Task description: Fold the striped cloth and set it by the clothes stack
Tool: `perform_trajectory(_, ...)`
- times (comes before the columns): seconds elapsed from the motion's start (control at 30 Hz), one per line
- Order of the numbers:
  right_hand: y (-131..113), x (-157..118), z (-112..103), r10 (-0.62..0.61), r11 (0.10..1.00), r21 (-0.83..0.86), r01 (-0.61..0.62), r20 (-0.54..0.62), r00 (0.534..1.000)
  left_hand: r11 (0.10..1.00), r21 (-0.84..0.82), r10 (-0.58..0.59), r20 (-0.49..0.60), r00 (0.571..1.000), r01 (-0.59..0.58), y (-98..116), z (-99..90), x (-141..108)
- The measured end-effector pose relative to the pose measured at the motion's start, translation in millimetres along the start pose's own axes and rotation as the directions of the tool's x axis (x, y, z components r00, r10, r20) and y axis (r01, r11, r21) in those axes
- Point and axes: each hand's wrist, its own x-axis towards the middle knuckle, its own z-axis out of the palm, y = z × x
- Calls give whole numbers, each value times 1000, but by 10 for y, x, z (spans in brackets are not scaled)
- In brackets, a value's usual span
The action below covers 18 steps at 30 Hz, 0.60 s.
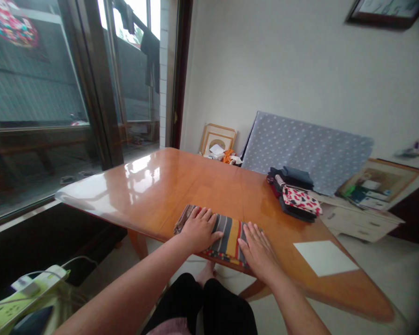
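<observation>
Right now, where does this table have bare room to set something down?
The widest bare patch of the table stretches from the striped cloth toward the glass panes; another lies between that cloth and the folded clothes. The near edge is crowded by your left hand and right hand on the striped cloth; the right end holds a white sheet.

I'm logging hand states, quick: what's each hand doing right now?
Left hand: open, palm down on the folded striped cloth.
Right hand: open, laid on the cloth's right end.

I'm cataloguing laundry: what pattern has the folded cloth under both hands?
The folded cloth shows mainly grey, yellow and red stripes, best in the head view.
</observation>
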Motion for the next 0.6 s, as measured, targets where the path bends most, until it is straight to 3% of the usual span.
perform_trajectory(0.17,14,-25,11,5,1000,11,-5,-16,1000,999,28,-29,-8,1000,29,-117,150,-220)
perform_trajectory(0.6,47,-42,-173,52,998,13,-53,102,993,1000,9,-20,-12,1000,20,-91,146,-208)
